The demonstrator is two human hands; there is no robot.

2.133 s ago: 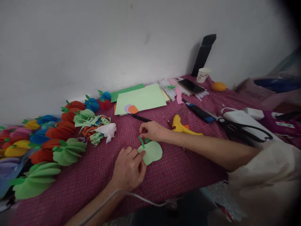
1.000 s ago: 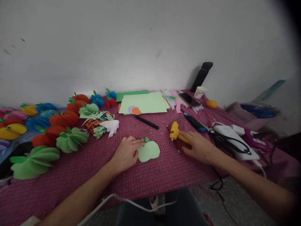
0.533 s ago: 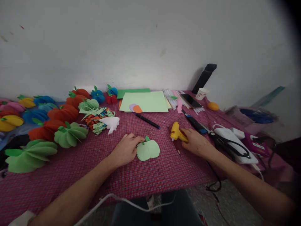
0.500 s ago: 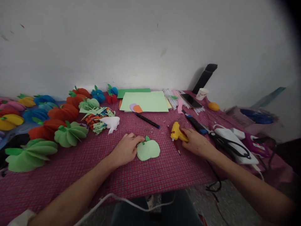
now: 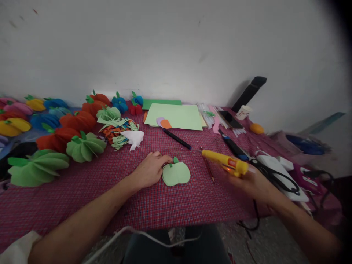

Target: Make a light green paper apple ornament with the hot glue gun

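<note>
A flat pale green paper pumpkin cutout, creased down the middle, lies before me with a darker green stem and leaf at its top. My left hand grips its upper left edge near the stem, fingers bent. Raised off the cloth in my right hand is a yellow glue gun, its nozzle pointing left and a small orange glow on its side. The right fingers are wrapped round the handle and partly hidden. On the cloth between the cutout and my right hand is a pencil.
Paper pumpkins in several colours crowd the left side beside paper scraps. Behind lie green sheets and a black pen. Scissors, a box cutter, a white power strip and a phone occupy the right.
My right hand has lifted the glue gun off the cloth and turned it so its side shows. The left hand stays at the cutout. The view has shifted slightly.
</note>
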